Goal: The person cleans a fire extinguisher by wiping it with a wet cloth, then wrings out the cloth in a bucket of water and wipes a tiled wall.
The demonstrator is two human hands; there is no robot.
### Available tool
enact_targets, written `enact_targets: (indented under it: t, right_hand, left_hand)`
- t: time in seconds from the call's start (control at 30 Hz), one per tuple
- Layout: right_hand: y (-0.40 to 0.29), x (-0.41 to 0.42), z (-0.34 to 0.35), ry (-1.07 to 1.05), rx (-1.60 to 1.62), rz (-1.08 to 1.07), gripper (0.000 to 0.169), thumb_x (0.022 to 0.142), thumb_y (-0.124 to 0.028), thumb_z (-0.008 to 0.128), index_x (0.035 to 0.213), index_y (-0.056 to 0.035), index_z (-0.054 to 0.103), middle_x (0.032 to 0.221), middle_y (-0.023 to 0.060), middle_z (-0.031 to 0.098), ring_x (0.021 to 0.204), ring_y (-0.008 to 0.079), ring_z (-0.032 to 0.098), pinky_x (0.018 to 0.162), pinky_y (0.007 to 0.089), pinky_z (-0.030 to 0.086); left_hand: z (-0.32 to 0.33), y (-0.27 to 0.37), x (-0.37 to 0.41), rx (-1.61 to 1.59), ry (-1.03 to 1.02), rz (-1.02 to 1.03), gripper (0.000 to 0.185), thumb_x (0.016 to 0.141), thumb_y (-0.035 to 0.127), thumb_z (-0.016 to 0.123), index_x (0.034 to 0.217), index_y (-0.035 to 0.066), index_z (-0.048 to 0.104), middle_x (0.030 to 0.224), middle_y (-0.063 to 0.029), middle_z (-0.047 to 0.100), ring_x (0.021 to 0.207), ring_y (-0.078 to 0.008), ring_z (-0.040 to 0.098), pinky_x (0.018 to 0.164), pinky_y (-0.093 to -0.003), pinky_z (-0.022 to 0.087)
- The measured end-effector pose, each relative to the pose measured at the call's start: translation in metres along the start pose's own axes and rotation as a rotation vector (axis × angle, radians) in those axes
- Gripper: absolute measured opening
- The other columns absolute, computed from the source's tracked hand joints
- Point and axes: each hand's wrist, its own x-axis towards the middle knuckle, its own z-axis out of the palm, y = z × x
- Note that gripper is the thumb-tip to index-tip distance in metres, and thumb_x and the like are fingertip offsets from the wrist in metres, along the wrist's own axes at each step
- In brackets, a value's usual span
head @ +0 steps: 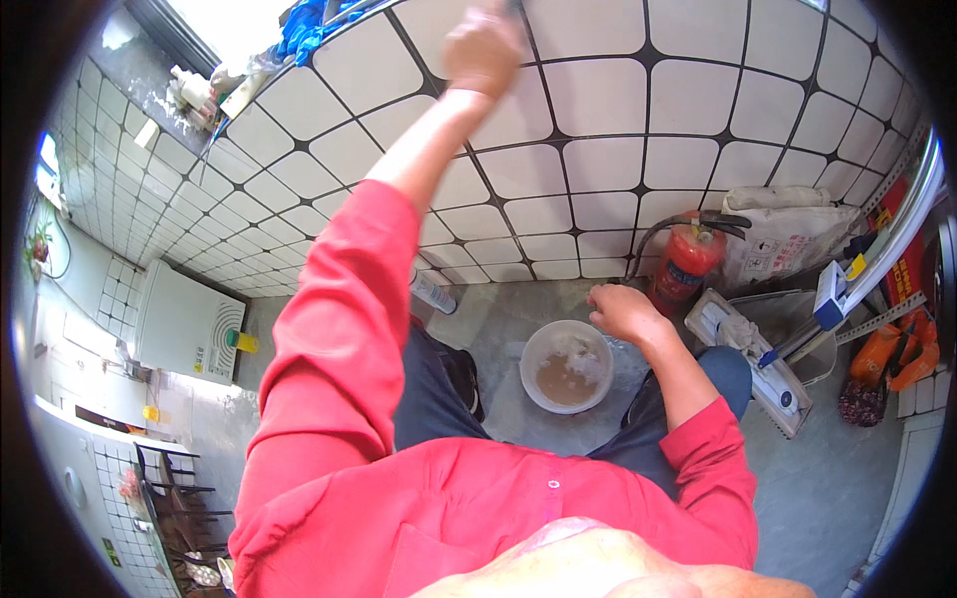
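Observation:
My left hand is raised against the white tiled wall at the top of the view. It is blurred and clenched around a dark object, which is mostly cut off by the picture's upper edge. Lower down, my right hand hangs with curled fingers beside the rim of a white plastic bucket. Whether anything is in those fingers cannot be made out. Murky brown water with a pale, wet clump is inside the bucket, which stands on the grey floor between my feet.
A red fire extinguisher and a white sack lean by the wall. Right of my knee are a flat mop head and a grey bin. A spray can stands left. Blue gloves lie on the ledge.

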Motion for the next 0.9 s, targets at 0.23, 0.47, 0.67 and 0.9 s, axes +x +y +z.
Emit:
enact_targets:
  t: [0.23,0.47,0.67,0.9]
  right_hand:
    - [0.012,0.0,0.007,-0.021,-0.129,0.05,0.024,0.081,-0.016,0.063,0.099,-0.0012,0.066,0.101,0.022,0.068,0.098,0.0396,0.065,0.085,0.0488,0.052]
    - [0.001,0.016,0.02,-0.006,-0.073,-0.034,0.022,0.082,-0.016,0.062,0.097,-0.0009,0.067,0.101,0.0228,0.068,0.098,0.0397,0.066,0.083,0.0487,0.053]
    - [0.004,0.011,0.009,-0.018,-0.052,0.033,0.021,0.082,-0.016,0.064,0.096,-0.0009,0.068,0.101,0.0221,0.069,0.097,0.039,0.066,0.083,0.0484,0.053]
    - [0.023,-0.005,0.006,0.051,-0.059,0.045,0.023,0.082,-0.019,0.062,0.096,-0.0011,0.065,0.097,0.0211,0.068,0.095,0.0388,0.065,0.083,0.0489,0.052]
  left_hand:
    - [-0.033,0.009,0.031,-0.099,0.209,-0.044,0.032,0.099,0.028,0.049,0.119,0.003,0.056,0.096,-0.0216,0.067,0.083,-0.0403,0.067,0.069,-0.0496,0.054]
    - [0.041,0.119,0.014,-0.051,-0.235,0.24,0.02,0.086,0.008,0.054,0.106,0.013,0.058,0.087,-0.0119,0.068,0.079,-0.0324,0.07,0.063,-0.044,0.056]
    - [0.041,0.085,-0.062,-0.108,-0.512,0.359,0.028,0.089,0.014,0.055,0.117,0.014,0.055,0.107,-0.0141,0.065,0.085,-0.0373,0.068,0.07,-0.0505,0.054]
    - [-0.029,0.101,0.042,-0.091,0.297,0.33,0.012,0.091,0.023,0.063,0.1,0.015,0.062,0.095,-0.0088,0.057,0.091,-0.0309,0.06,0.069,-0.0434,0.051]
